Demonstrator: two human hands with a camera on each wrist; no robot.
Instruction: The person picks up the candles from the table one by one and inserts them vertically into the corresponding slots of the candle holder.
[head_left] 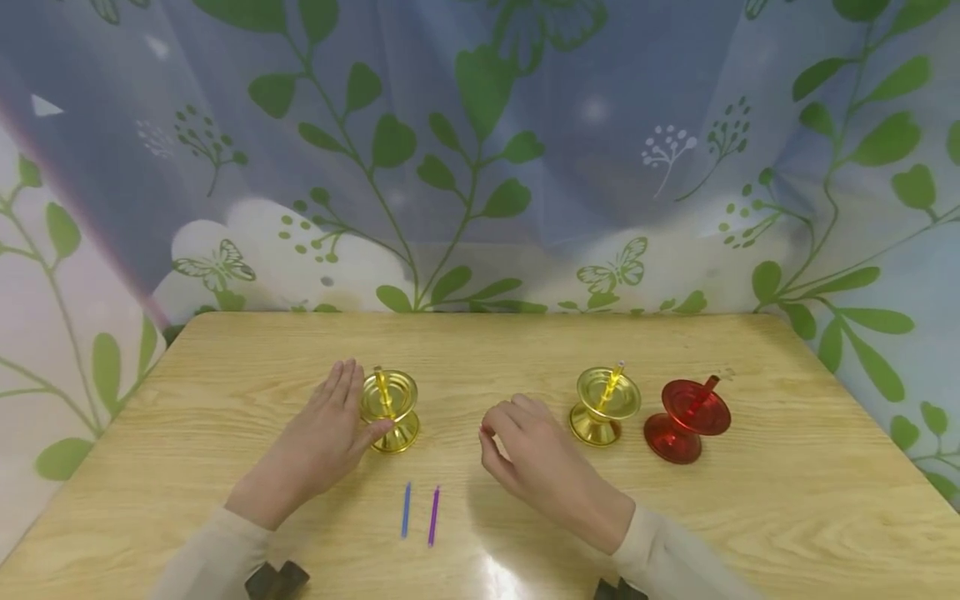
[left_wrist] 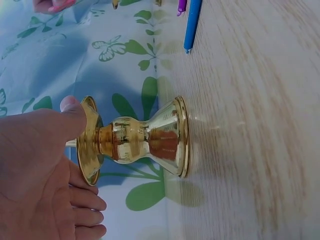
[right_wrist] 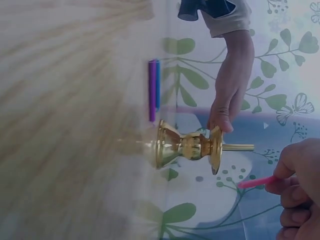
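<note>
— Pinched in the right hand [head_left: 536,457] was a thin pink candle [right_wrist: 256,182], the fingers curled round it; only the right wrist view showed it, poking out from the fingertips.

— And the other grip?

— The left hand [head_left: 330,433] lay flat-fingered against the left gold candle holder [head_left: 390,408], the thumb [left_wrist: 74,116] pressing the rim of its dish. Nothing was clenched there; the fingers were straight, resting along the holder's far left side.

— Which way did that holder stand?

— Upright on the desk [head_left: 750,517], long axis vertical, wide foot down and dish up. A yellow candle [head_left: 382,388] rose from its dish, leaning a little away from the person. The pink candle's long axis ran roughly level with the desk, its free end aimed towards the left holder.

— Where was the right hand?

— Above the desk's middle, between the left holder and a second gold candle holder [head_left: 603,407], apart from both.

— What else was around?

— That second holder carried its own yellow candle [head_left: 612,382], tilted. Just beside it, to the right, stood a red candle holder [head_left: 688,418] with a red candle [head_left: 705,390], also tilted. On the near desk, between the two forearms, lay a blue candle [head_left: 406,509] and a purple candle [head_left: 433,516], side by side, near each other but not touching, long axes pointing away from the person. A leaf-and-butterfly curtain [head_left: 480,167] hung behind the desk.

— Anything in the way?

— Only the left hand itself, close about the left holder's dish.
</note>
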